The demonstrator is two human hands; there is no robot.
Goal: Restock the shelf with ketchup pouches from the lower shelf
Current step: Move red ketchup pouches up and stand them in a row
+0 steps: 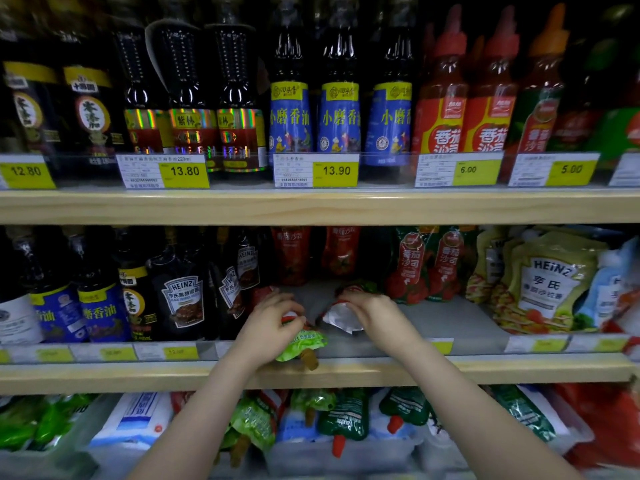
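On the middle shelf (467, 323) my left hand (273, 323) grips a ketchup pouch (304, 342) with a green end and a brown spout that hangs over the shelf's front edge. My right hand (370, 311) grips a second ketchup pouch (341, 315) lying flat, its silver underside showing. Red ketchup pouches (292, 256) stand at the back of the same gap. Several more pouches (343, 415) with red spouts lie in bins on the lower shelf, between my forearms.
Dark Heinz sauce pouches (183, 299) and bottles crowd the left of the gap. Green-and-red pouches (412, 268) and yellow Heinz salad pouches (547, 282) stand to the right. The top shelf (311, 206) carries oil and ketchup bottles behind price tags.
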